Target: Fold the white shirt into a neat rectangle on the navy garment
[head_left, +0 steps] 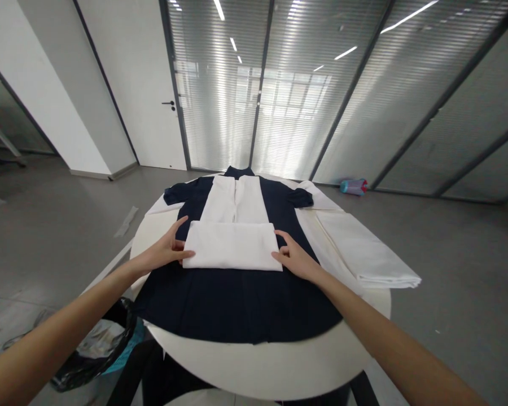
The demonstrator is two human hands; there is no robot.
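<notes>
A dark navy short-sleeved shirt (245, 304) lies spread on the white round table, collar at the far side. On its middle lies a white sheet (237, 245), cloth or paper, with its near part folded over into a flat band. Two white panels with a slit between them run from this band up toward the collar. My left hand (171, 248) grips the band's left edge with thumb and lower fingers, its index finger stretched out. At the right edge, my right hand (291, 254) holds the band between thumb and fingers.
Folded white sheets (364, 248) overhang the right side of the table (254, 366). A bin with a black liner (97, 344) stands on the floor at lower left. A blue and red package (353, 186) lies by the glass partition.
</notes>
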